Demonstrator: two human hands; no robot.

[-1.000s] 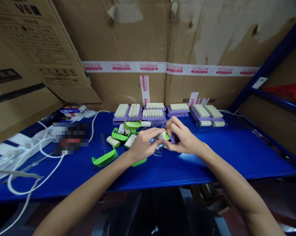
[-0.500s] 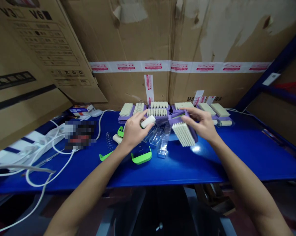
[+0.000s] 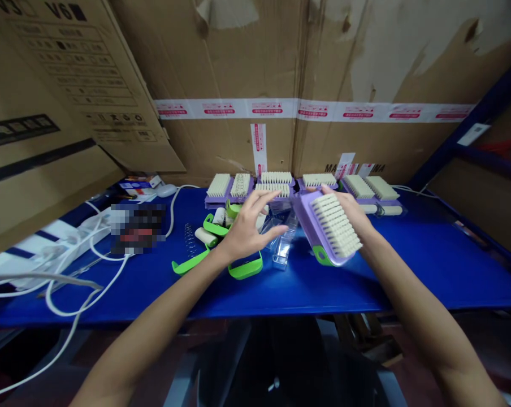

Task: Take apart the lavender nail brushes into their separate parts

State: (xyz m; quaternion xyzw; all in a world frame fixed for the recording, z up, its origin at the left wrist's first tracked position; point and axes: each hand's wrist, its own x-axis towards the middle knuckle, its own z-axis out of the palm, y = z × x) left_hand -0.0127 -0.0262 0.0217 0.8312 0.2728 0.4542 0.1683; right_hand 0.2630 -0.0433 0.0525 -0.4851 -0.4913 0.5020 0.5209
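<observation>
A purple brush [image 3: 308,217] with cream bristles and a green end piece is held up in my right hand [image 3: 351,209], its bristles turned toward the camera. My left hand [image 3: 249,226] hovers left of it, fingers apart and nothing between them. Below and beside my left hand lie green curved parts [image 3: 246,270], white rollers [image 3: 205,237] and clear plastic pieces [image 3: 282,254]. More purple brushes [image 3: 218,186] stand bristles up in a row at the back.
Cardboard [image 3: 238,135] walls off the back of the blue table [image 3: 323,294]. White cables [image 3: 54,282] and a power strip lie at the left, near a white mouse [image 3: 166,190]. Wrapped white rollers [image 3: 390,210] rest at the back right.
The brush in my right hand has turned over and moved slightly right, showing its bristles and green end. My left hand has opened, and the white roller is no longer between its fingers.
</observation>
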